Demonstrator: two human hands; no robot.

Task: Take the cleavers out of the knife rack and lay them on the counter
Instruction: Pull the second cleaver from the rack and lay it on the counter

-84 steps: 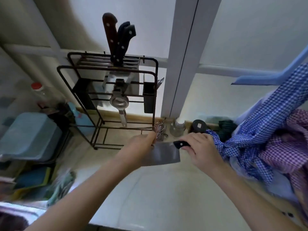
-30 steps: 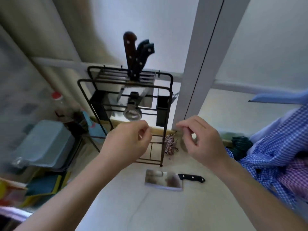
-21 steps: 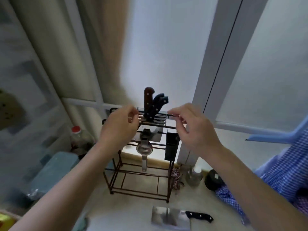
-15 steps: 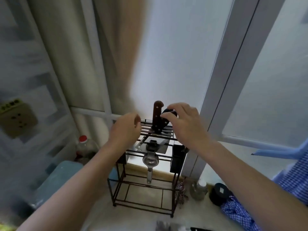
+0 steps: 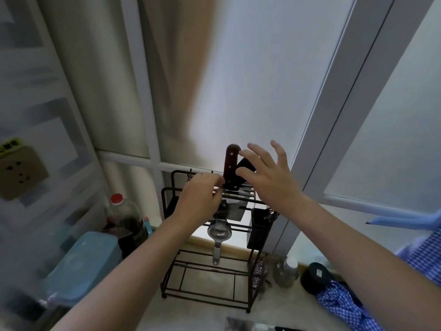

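Observation:
A black wire knife rack (image 5: 167, 212) stands on the counter against the window. Two handles stick up from its top: a brown one with rivets (image 5: 231, 161) and, right beside it, a black one (image 5: 244, 166). A cleaver blade (image 5: 235, 210) shows below them inside the rack. My right hand (image 5: 268, 181) has thumb and forefinger on either side of the black handle, the other fingers spread. My left hand (image 5: 200, 199) is curled on the rack's top rail next to the handles. One cleaver (image 5: 239, 324) lies on the counter at the bottom edge.
A metal strainer (image 5: 218, 232) hangs in the rack, with a black utensil cup (image 5: 259, 231) on its right side. A red-capped bottle (image 5: 120, 212) and a blue tub (image 5: 82, 261) stand left; a small jar (image 5: 286, 272), a dark tin (image 5: 315, 278) and checked cloth (image 5: 343, 304) sit right.
Both hands set a cleaver on the counter, let it go and rose to the rack top. My right hand has since come onto the black handle, my left onto the top rail.

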